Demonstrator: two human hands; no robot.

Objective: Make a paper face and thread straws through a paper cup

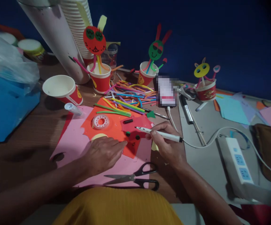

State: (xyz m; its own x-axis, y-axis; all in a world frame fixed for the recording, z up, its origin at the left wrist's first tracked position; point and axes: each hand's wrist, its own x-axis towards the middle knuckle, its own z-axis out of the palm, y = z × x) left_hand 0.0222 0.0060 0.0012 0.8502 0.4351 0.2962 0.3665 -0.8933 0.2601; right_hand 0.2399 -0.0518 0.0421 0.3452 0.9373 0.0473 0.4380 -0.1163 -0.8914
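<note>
My right hand (169, 145) grips a white marker (160, 133) with a black end. The marker's uncapped tip points left, just above a piece of red paper (135, 144) bearing green and black spots. My left hand (105, 153) is closed, its fingers curled with the fingertips at the left edge of that red piece. A black cap (128, 121) lies on red paper beyond it. Beneath are orange paper (116, 117) and pink paper (66, 140). A tape roll (101, 122) sits ahead of my left hand. Black-handled scissors (132, 178) lie nearest my body.
Behind lie many coloured pipe-cleaner-like sticks (130, 93) and a phone (166, 90) on a cable. Paper cups with paper faces (99, 79) stand at the back, beside an empty-looking cup (62, 89). A power strip (239, 161) lies right, a blue bag (9, 106) left.
</note>
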